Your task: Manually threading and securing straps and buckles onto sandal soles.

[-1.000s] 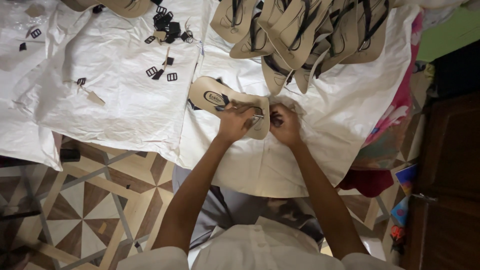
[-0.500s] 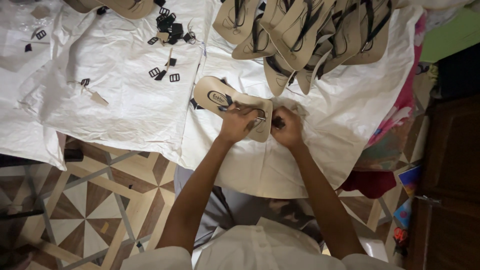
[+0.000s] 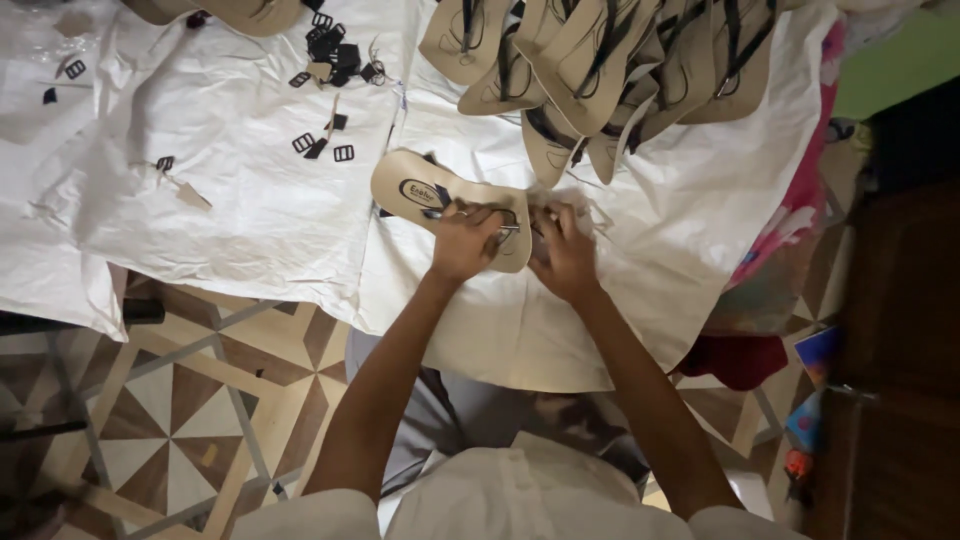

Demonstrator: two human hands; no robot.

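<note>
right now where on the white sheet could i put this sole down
Bare patches: left of the tan sole under both hands, below the black buckles; and right of the right hand, below the sandal pile. Crowded along the top edge.

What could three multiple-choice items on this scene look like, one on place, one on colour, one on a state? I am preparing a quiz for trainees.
1. Where does the pile of finished beige sandals with black straps lie?
A. on the patterned floor
B. on the white sheet, beyond the hands
C. on the person's lap

2. What colour are the small loose plastic buckles?
A. black
B. red
C. white

3. How does the single beige flat sandal sole stand?
A. hanging from a hook
B. lying apart, untouched
C. lying on the white woven sheet, gripped at one end by both hands

Key: 1 B, the pile sits at the sheet's far edge; 2 A, they show dark against the sheet; 3 C, the left hand and right hand meet on its near end.
</note>
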